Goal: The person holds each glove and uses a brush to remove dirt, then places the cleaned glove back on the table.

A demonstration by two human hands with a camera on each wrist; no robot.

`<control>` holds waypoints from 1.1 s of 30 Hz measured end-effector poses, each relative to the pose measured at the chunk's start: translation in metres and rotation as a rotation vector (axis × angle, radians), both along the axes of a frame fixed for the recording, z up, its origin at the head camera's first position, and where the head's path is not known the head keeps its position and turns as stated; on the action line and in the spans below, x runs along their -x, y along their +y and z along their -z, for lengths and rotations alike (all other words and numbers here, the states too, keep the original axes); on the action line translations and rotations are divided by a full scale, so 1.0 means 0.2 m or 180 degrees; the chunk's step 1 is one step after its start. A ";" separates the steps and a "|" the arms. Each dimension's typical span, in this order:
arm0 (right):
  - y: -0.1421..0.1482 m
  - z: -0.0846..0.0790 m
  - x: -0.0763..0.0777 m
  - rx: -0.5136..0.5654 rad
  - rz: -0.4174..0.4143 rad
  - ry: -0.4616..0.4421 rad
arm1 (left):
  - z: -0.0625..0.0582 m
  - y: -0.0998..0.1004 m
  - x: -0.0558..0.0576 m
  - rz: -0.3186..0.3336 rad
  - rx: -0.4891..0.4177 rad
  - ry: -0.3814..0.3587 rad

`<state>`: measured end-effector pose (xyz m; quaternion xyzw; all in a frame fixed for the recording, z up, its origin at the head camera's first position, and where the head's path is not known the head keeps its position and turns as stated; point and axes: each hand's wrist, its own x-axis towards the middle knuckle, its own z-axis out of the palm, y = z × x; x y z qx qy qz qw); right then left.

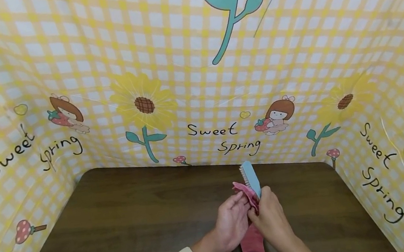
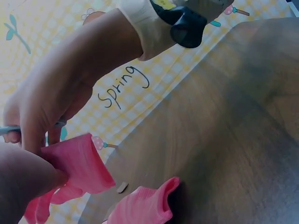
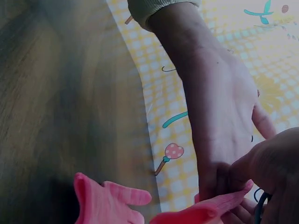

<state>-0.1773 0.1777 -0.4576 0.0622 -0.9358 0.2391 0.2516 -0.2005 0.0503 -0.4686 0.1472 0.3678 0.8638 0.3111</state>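
My right hand grips the handle of a light-blue brush, whose pale bristles face left and whose head points toward the back wall. A pink glove is held up between both hands, beside the brush handle. My left hand is turned palm up, its fingers at the glove and partly hidden by it. In the left wrist view the raised glove shows its wide cuff, with its fingers dangling below. A second pink glove lies on the table under my hands, and the right wrist view shows this glove too.
A dark brown wooden table fills the lower part of the head view. Yellow checked cloth with flowers and lettering rises as walls behind it and on both sides.
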 end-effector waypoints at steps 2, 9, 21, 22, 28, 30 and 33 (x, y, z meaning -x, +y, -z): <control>0.00 0.01 0.00 0.0069 0.0005 0.0008 | -0.01 -0.01 0.00 0.0023 -0.0023 0.0015; 0.00 0.04 0.01 0.0215 0.0037 0.0170 | -0.02 -0.04 0.00 0.0018 0.0080 0.0062; 0.10 -0.10 -0.01 0.1164 -0.0006 -0.0133 | 0.03 -0.11 0.04 -0.0565 0.0819 0.0207; 0.10 -0.12 -0.01 0.1481 -0.0034 -0.0326 | 0.04 -0.12 0.05 -0.0623 0.0888 0.0158; 0.14 -0.16 0.03 0.3123 -0.0178 -0.1201 | 0.08 -0.12 0.05 -0.0311 0.0537 -0.0043; 0.15 -0.14 0.04 0.3150 -0.0169 -0.1304 | 0.08 -0.11 0.05 -0.0249 0.0396 -0.0091; 0.17 -0.11 0.04 0.3027 -0.0129 -0.1352 | 0.08 -0.09 0.03 -0.0270 0.0362 -0.0102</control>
